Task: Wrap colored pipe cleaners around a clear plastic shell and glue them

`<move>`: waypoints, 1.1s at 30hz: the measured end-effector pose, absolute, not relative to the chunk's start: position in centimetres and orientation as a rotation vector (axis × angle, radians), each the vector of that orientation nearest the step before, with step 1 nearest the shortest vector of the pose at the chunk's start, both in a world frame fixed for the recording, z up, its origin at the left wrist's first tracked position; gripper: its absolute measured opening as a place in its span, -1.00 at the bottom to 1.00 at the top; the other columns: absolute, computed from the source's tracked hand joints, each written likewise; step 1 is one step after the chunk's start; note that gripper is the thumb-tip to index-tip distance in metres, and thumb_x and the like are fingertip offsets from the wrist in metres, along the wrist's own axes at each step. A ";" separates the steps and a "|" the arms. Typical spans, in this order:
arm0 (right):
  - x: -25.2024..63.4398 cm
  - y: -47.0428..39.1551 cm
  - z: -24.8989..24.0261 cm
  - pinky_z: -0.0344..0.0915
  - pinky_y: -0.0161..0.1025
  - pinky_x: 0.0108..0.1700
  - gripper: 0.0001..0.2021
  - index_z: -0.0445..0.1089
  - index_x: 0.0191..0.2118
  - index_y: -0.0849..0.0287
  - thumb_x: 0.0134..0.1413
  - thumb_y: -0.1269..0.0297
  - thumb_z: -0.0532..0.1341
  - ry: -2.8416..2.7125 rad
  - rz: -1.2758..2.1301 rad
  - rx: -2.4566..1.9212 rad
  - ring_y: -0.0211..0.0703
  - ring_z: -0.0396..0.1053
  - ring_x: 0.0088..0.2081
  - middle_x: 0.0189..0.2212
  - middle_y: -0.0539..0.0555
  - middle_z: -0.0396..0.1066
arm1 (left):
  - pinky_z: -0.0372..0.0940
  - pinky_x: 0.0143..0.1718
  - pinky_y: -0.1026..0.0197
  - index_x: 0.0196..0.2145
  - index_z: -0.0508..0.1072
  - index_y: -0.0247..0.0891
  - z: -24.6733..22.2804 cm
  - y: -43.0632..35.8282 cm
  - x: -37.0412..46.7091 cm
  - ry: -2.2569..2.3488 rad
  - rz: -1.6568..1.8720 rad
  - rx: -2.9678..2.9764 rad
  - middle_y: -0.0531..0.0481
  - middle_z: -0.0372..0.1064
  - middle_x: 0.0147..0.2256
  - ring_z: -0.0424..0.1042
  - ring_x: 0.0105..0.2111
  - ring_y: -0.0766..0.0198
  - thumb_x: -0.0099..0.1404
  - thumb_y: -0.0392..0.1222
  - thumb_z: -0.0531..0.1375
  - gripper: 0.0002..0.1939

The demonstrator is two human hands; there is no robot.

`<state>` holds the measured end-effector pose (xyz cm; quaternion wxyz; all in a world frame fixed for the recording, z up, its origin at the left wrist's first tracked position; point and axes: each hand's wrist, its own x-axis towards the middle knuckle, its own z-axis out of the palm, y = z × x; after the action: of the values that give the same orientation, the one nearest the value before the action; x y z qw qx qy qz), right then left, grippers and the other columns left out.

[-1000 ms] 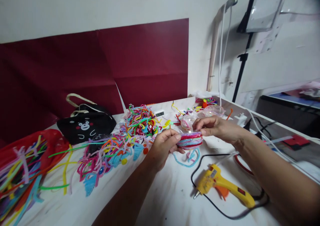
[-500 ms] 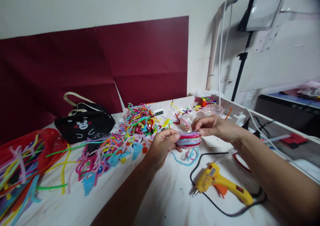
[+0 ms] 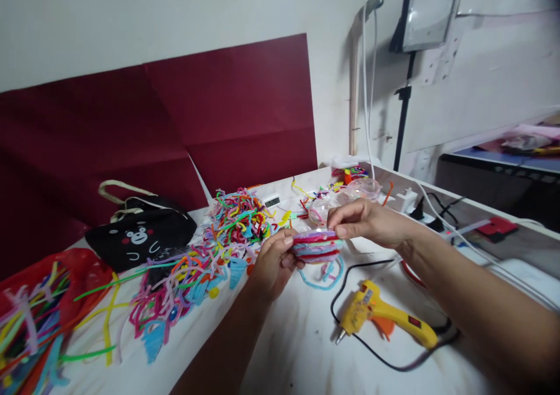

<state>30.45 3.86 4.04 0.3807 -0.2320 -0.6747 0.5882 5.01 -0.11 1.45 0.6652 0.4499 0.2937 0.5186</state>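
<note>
- The left hand grips a striped fuzzy piece, red, lilac and pale blue, thumb on its near side at the left end.
- The right hand pinches the upper right edge of that piece between thumb and fingers, so the piece spans the gap between both hands, raised above the table.
- Just below the hands, a light-blue fuzzy strand lies curled on the table.
- Nearer the wearer, below the right hand, a yellow glue gun lies with its nozzle pointing left.
- Just beyond the right hand sit clear rounded plastic pieces.
- Beyond the left hand and to its left, a heap of coloured fuzzy strands spreads over the table.
- Farther left stand a black bag and, nearer the wearer, a red bag with more strands.
- Well beyond the hands, a dark red sheet covers part of the wall.
</note>
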 end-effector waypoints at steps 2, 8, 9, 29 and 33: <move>30.2 3.7 4.2 0.35 -0.22 -0.14 -0.61 0.78 -0.28 0.17 -0.04 -0.04 0.71 -1.696 1.545 -0.587 -0.22 0.42 -0.30 -0.35 0.02 0.62 | 0.23 -0.52 0.31 -0.39 0.58 -0.26 1.2 0.1 4.9 0.659 1.177 0.998 0.33 -0.01 -0.69 -0.11 -0.63 0.47 0.05 -0.01 0.56 -0.65; 29.3 3.3 4.5 0.30 -0.23 -0.16 -0.59 0.72 -0.38 0.17 -0.19 -0.03 0.75 -1.626 1.587 -0.614 -0.25 0.32 -0.37 -0.46 -0.05 0.53 | 0.19 -0.57 0.34 -0.36 0.59 -0.28 0.4 0.8 4.5 0.669 1.208 0.948 0.28 0.14 -0.65 -0.07 -0.63 0.48 0.01 -0.05 0.56 -0.65; 29.2 3.2 4.4 0.29 -0.22 -0.17 -0.58 0.71 -0.40 0.17 -0.23 -0.03 0.75 -1.619 1.582 -0.621 -0.24 0.31 -0.38 -0.48 -0.06 0.51 | 0.18 -0.57 0.34 -0.35 0.59 -0.28 0.3 0.9 4.5 0.671 1.212 0.941 0.27 0.15 -0.64 -0.06 -0.64 0.48 0.01 -0.05 0.56 -0.66; 29.2 4.1 3.8 0.20 -0.19 -0.21 -0.59 0.61 -0.49 0.23 -0.30 0.09 0.74 -1.491 1.714 -0.396 -0.24 0.27 -0.39 -0.53 -0.03 0.48 | 0.16 -0.52 0.36 -0.41 0.29 -0.18 2.7 -2.4 6.7 0.859 1.319 0.750 0.31 0.05 -0.61 -0.06 -0.64 0.50 0.26 -0.20 0.50 -0.59; 28.9 4.7 3.3 0.22 -0.21 -0.22 -0.59 0.60 -0.49 0.22 -0.29 0.09 0.73 -1.451 1.737 -0.348 -0.24 0.29 -0.41 -0.54 -0.02 0.50 | 0.11 -0.55 0.35 -0.41 0.32 -0.21 3.3 -2.0 6.8 0.885 1.261 0.667 0.26 0.16 -0.59 -0.04 -0.66 0.50 0.33 -0.28 0.42 -0.68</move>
<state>28.92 4.67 3.33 0.4130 -0.1384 -0.5770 0.6909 6.79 -1.99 3.32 0.6679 0.2958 0.3922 0.5591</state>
